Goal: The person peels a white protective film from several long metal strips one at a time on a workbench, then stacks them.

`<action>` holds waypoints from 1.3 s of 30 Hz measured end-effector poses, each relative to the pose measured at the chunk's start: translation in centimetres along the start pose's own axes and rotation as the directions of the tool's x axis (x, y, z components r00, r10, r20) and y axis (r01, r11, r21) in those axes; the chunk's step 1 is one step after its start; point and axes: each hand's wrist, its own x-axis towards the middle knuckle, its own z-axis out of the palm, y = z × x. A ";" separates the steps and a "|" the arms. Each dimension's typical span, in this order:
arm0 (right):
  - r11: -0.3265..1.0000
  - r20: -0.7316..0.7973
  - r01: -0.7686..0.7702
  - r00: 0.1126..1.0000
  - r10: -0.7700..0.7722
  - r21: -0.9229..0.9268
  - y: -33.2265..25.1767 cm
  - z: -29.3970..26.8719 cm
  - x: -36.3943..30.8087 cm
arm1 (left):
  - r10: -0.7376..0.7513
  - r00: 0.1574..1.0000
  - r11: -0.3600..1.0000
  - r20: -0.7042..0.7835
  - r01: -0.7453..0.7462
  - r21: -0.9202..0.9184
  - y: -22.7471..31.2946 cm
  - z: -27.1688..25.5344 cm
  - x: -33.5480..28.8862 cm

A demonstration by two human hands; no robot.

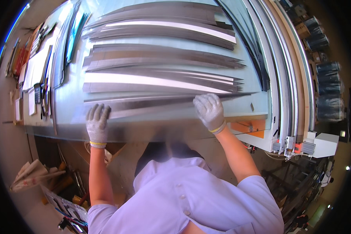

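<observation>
Pale blue table (72, 97) is being covered by stacked metal strips (160, 58) toward 12 o'clock. Nearest strip (152, 103), long, grey, tapered, shiny, is being pressed flat by the gloved left hand (97, 121) and right hand (209, 110), both spread open.

I am pressing on the nearest bundle of long metal strips (152, 104), which is lying flat across the pale surface (66, 101), running left to right close to its near edge. The strips are thin, grey and shiny, overlapping lengthwise and tapering to points at the right end. My left hand (97, 124) is resting on the bundle's left end; my right hand (209, 111) is covering it nearer the right end.
</observation>
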 end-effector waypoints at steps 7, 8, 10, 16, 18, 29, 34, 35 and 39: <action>0.964 -0.143 -0.149 0.983 0.119 -0.222 9.7 7.7 7.3 | 0.054 0.995 0.998 -0.083 -0.053 0.017 -4.7 8.6 16.1; 0.955 -0.111 -0.174 0.982 0.151 -0.240 10.7 9.5 7.2 | 0.056 0.997 0.998 -0.059 -0.057 -0.001 -5.3 10.2 17.5; 0.938 -0.025 -0.250 0.968 0.251 -0.242 11.1 11.6 6.8 | 0.064 0.998 0.998 0.022 -0.063 -0.026 -5.8 12.5 18.5; 0.835 0.009 -0.541 0.839 0.544 -0.101 7.6 8.2 -0.2 | 0.045 0.987 0.997 0.156 -0.035 -0.070 -3.3 14.3 15.3; 0.718 -0.096 -0.679 0.734 0.673 -0.155 7.5 5.1 -5.5 | 0.076 0.994 0.981 0.081 -0.060 -0.182 0.7 13.1 13.2; 0.347 -0.084 -0.838 0.417 0.905 -0.422 13.4 -5.2 -21.9 | 0.191 0.823 0.949 0.535 -0.015 -0.316 16.2 7.9 1.1; 0.698 0.207 -0.630 0.674 0.709 -0.340 7.7 -7.2 -25.7 | 0.213 0.822 0.952 0.528 -0.053 -0.302 16.1 7.0 -0.6; 0.765 0.188 -0.579 0.748 0.636 -0.283 7.0 -7.6 -26.4 | 0.183 0.822 0.961 0.539 -0.034 -0.275 16.7 6.8 -0.7; 0.857 0.367 -0.462 0.774 0.515 -0.228 6.6 -10.2 -26.8 | 0.154 0.895 0.940 0.418 -0.003 -0.342 23.9 6.9 1.7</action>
